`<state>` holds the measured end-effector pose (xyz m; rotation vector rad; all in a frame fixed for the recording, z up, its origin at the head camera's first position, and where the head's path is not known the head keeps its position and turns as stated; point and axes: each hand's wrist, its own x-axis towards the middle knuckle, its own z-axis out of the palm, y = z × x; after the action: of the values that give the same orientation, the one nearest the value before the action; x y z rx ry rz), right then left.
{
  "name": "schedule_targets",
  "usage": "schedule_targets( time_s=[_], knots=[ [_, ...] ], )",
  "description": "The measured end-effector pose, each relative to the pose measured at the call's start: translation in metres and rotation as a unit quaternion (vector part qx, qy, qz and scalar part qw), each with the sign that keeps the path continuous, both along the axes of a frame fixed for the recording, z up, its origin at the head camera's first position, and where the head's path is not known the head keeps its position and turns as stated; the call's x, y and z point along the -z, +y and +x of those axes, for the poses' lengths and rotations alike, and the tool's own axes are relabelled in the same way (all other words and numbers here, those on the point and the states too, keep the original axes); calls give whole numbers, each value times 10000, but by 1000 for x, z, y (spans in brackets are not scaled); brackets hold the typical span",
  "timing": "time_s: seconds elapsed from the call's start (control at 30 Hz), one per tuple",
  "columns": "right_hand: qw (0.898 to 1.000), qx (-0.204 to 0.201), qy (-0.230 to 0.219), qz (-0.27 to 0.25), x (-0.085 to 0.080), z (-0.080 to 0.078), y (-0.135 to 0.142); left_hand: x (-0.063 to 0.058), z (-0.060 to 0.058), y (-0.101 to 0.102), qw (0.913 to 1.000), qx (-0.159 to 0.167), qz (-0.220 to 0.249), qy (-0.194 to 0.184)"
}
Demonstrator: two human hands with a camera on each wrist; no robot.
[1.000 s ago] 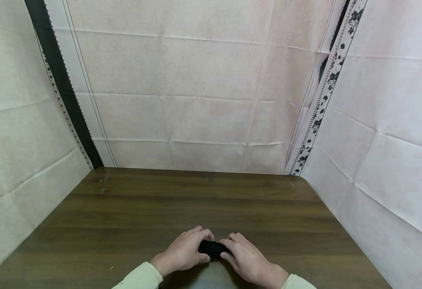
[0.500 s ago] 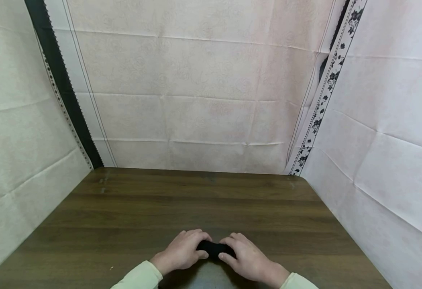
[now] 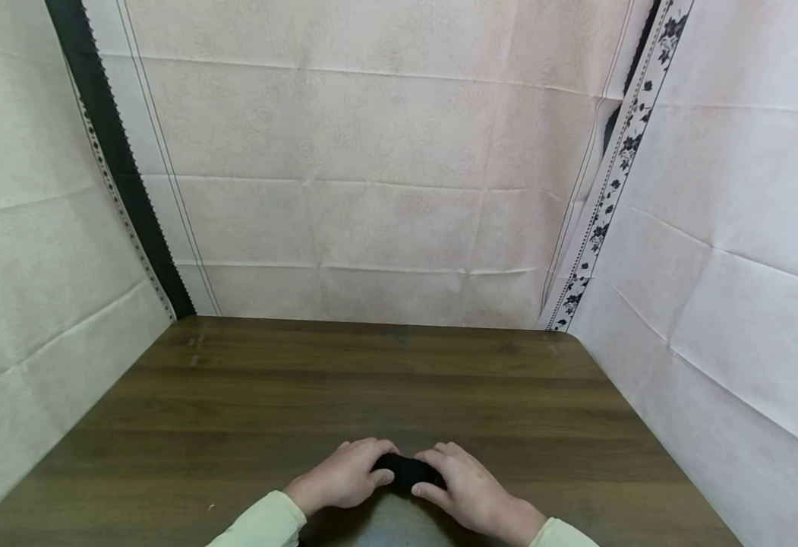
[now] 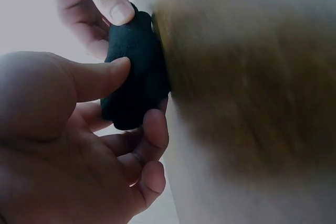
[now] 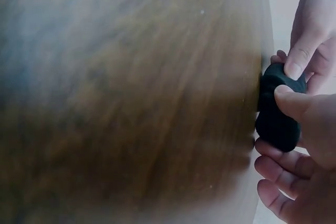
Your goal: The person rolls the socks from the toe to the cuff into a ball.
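Observation:
A small black rolled-up bundle (image 3: 407, 471), which looks like soft cloth, is between my two hands near the front of the wooden table. My left hand (image 3: 345, 477) grips its left end, thumb on the near side and fingers over the far side. At the other end my right hand (image 3: 468, 490) holds it the same way. Close up in the left wrist view, the bundle (image 4: 137, 74) shows folds at its edge and both thumbs pressing on it. The right wrist view shows the bundle (image 5: 277, 124) with a crease near the thumbs; fingers hide its underside.
The brown wood-grain table (image 3: 371, 380) reaches back to a pale cloth screen (image 3: 385, 228). More pale cloth hangs along the left side (image 3: 43, 304) and the right side (image 3: 733, 304). A tiny light scrap (image 3: 211, 507) lies on the table at left.
My left hand has shifted slightly nearer to me and its thumb has moved along the bundle. More of the bundle's right part shows by my right thumb. My right hand has barely moved.

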<state>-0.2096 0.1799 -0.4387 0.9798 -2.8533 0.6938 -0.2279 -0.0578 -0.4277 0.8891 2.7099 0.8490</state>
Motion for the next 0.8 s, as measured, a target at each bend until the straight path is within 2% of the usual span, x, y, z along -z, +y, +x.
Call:
schedule_targets(
  time_s=[0.13, 0.23, 0.3, 0.4, 0.47, 0.57, 0.7, 0.8],
  knots=[
    [9999, 5, -69, -93, 0, -1, 0, 0, -1, 0, 9997, -84, 168, -172],
    [9992, 18, -334, -224, -1, -2, 0, 0, -1, 0, 9990, -164, 329, -255],
    [9967, 31, -678, -441, -1, -3, -1, 0, -2, -1, 9987, -194, 398, -235],
    [9872, -29, -1277, -957, -3, -4, -1, -2, -2, -1, 9982, -262, 457, -293],
    [9764, -84, -1690, -1339, -3, -5, -1, -3, -2, -1, 9976, -287, 532, -335],
    [9642, -153, -2054, -1671, -4, -5, 0, -4, -1, -1, 9953, -309, 816, -415],
    [9578, -87, -2205, -1842, -7, -7, 1, -4, 1, 0, 9914, -424, 1215, -242],
    [9542, 59, -2223, -1999, -8, -8, 1, -3, 3, 1, 9884, -684, 1342, 198]
  ],
)
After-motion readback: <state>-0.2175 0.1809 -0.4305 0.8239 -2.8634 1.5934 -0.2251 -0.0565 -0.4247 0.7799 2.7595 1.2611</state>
